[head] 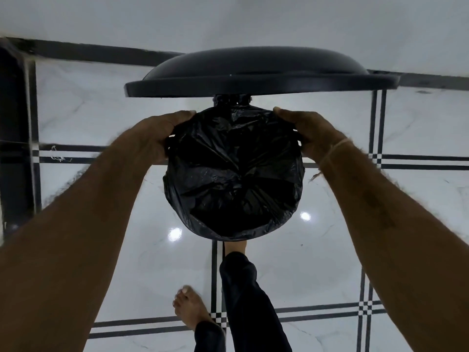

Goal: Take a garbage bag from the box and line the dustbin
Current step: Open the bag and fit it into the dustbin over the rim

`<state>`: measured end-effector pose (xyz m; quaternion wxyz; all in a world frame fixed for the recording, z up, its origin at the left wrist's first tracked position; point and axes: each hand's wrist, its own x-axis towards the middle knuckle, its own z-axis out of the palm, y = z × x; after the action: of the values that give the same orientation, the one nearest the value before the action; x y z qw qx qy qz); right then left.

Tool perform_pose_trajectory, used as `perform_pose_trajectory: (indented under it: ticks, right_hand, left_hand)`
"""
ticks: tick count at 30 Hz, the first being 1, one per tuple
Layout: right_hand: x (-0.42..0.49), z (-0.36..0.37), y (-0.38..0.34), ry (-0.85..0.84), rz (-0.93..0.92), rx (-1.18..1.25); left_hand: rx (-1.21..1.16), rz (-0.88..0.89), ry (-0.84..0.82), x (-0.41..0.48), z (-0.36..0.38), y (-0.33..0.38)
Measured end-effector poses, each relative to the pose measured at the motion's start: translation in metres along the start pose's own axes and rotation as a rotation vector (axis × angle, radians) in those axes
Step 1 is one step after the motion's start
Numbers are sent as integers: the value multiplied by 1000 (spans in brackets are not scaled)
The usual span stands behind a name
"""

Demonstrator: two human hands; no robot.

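White tiled floor [330, 250] lies under the dustbin [232, 100] — a foot [234, 246] at its base likely holds the lid [253, 72] up. Left hand [162, 133] and right hand [312, 130] curl round the garbage bag [233, 174] at the rim's sides — probably seating it.

Likely a home interior. White marble-look floor tiles [279, 262] with black inlay lines are met by a white wall [228, 19] and dark skirting [101, 53]; a bare foot [189, 306] and dustbin [253, 72] are seen.
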<state>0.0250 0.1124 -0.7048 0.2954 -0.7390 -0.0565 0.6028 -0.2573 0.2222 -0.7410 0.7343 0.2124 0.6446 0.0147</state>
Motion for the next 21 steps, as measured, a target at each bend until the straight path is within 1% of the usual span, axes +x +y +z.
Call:
perform_pose_trajectory:
  ticks: [2,4,7,9,11,13,14,16,18,21]
  right_hand:
    - [3,3,-2,28,-35,14]
    - [11,7,-1,45,-43,-4]
    - [20,10,4,60,63,-1]
    - [27,7,9,64,130,-19]
    - [25,3,15,82,161,-5]
    - [18,-5,23,36,202,124]
    - [13,-12,30,2,212,176]
    - [0,-26,45,-60,225,192]
    - [-4,-37,56,-88,248,184]
    - [0,-41,60,-124,275,242]
  left_hand:
    - [42,21,14,8,0,3]
    - [84,30,-10,16,-2,2]
    - [97,-17,-64,21,-1,-3]
    - [59,-57,-63,20,2,-9]
    - [-1,-23,-34,14,1,-14]
    - [-111,40,-9,6,-10,-25]
    - [-122,49,-23,-4,-16,-34]
    - [-87,72,-90,-21,-30,-56]
    - [-110,87,-133,-30,-36,-75]
    - [-198,90,-132,-28,-39,-87]
